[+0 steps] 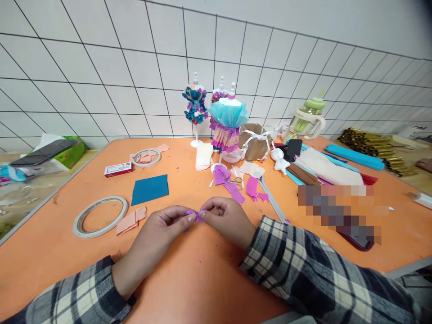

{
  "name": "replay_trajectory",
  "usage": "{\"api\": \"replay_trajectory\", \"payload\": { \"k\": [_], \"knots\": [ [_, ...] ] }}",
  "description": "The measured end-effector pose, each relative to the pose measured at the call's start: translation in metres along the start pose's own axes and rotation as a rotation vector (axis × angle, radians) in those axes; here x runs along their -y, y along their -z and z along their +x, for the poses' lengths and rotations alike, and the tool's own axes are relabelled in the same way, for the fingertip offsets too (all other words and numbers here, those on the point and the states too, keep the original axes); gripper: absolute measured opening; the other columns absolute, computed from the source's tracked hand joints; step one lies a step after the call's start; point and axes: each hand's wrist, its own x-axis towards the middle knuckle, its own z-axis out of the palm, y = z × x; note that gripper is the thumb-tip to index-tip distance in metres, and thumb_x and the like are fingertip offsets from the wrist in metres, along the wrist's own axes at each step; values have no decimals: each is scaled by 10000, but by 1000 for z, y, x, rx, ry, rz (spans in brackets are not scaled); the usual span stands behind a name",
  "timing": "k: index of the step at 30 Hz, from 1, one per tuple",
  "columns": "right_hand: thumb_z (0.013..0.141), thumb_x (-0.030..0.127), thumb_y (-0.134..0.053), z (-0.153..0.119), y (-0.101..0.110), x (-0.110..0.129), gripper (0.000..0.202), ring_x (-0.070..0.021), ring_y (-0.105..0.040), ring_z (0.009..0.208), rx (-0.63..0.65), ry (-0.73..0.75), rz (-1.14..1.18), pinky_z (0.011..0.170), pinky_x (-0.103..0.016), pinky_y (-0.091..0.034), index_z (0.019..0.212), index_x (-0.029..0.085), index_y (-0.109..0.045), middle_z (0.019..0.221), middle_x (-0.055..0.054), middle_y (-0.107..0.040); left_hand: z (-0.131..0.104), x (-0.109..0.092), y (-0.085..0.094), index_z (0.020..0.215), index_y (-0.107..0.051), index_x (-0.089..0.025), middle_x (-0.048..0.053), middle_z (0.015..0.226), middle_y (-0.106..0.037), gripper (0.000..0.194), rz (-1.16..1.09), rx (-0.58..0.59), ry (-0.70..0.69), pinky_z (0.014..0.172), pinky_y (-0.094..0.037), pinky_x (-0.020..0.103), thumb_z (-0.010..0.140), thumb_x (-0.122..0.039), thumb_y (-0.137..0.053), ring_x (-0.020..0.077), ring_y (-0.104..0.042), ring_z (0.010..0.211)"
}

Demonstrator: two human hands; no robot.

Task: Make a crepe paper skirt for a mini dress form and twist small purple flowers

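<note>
Between my fingertips is a small piece of purple crepe paper (193, 214), pinched from both sides above the orange tabletop. My left hand (165, 227) is closed on its left side, thumb against the fingers. My right hand (227, 217) pinches its right side. Most of the piece is hidden by the fingers, so its full shape cannot be made out. Just beyond my hands lie magenta crepe paper scraps (232, 191) with small scissors (236, 181) on them. Left of my left hand are folded peach paper strips (131, 221).
Miniature dress forms in paper dresses (229, 114) stand at the back. On the left are tape rolls (78, 223), a blue paper sheet (150, 189) and a red-white box (118, 169). Crepe paper rolls (329, 166), a star ornament (278, 158) and a bottle (308, 117) sit to the right.
</note>
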Motion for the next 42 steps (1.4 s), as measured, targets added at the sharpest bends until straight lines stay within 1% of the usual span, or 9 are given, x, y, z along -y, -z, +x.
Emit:
{"api": "replay_trajectory", "payload": {
  "k": [5,10,14,19,23,28,31,36,42],
  "knots": [
    [776,216,-636,-1,4,4,162,-85,-484,607,-46,92,-8,594,-231,-387,926,169,-676,768,18,-623,1,-4,0,714,-783,-244,28,779,-796,188,124,22,-54,729,-537,287,680,-426,-751,223,-701,771],
    [757,224,-695,-3,8,6,67,-97,-454,669,-6,228,-198,642,-245,-364,795,177,-724,754,17,-593,1,-6,-1,674,-780,-245,16,691,-782,181,255,38,-106,631,-524,260,680,-416,-719,205,-689,670],
    [746,184,-700,-1,10,6,34,-91,-443,658,65,191,-253,633,-244,-350,772,174,-719,729,29,-570,-2,-8,-3,638,-774,-239,14,663,-772,201,317,52,-134,603,-503,250,672,-429,-718,191,-667,632],
    [735,153,-679,-1,10,5,12,-79,-438,633,42,209,-265,620,-234,-347,746,158,-676,707,38,-557,-2,-9,-3,617,-758,-226,19,641,-760,221,306,42,-95,580,-483,246,656,-438,-709,189,-656,621],
    [777,248,-694,-1,11,4,142,-73,-421,602,68,196,-203,585,-225,-339,897,173,-704,726,40,-580,1,-8,-1,632,-759,-212,22,645,-754,271,321,65,-78,567,-458,240,672,-474,-697,176,-631,607],
    [778,281,-709,2,14,2,123,-69,-399,556,162,108,-193,520,-219,-306,794,159,-711,639,45,-532,-1,-7,0,610,-753,-204,16,590,-725,308,368,76,-67,519,-415,232,659,-505,-710,158,-578,549],
    [785,267,-689,3,13,0,109,-72,-383,524,186,65,-185,490,-217,-286,798,159,-690,575,60,-491,-1,-5,0,634,-767,-216,19,621,-746,273,346,84,-76,547,-451,236,678,-479,-712,172,-618,585],
    [828,292,-628,1,9,-1,123,-78,-403,574,93,144,-192,519,-210,-301,811,171,-631,633,54,-479,0,-4,2,697,-778,-242,32,762,-793,221,201,38,-107,693,-542,262,700,-459,-734,216,-699,743],
    [838,289,-594,-2,5,1,113,-86,-404,566,64,122,-172,516,-222,-298,804,182,-579,632,58,-454,-2,-8,0,713,-776,-239,39,784,-797,233,140,-7,-93,782,-567,319,696,-470,-751,247,-717,801]
  ]
}}
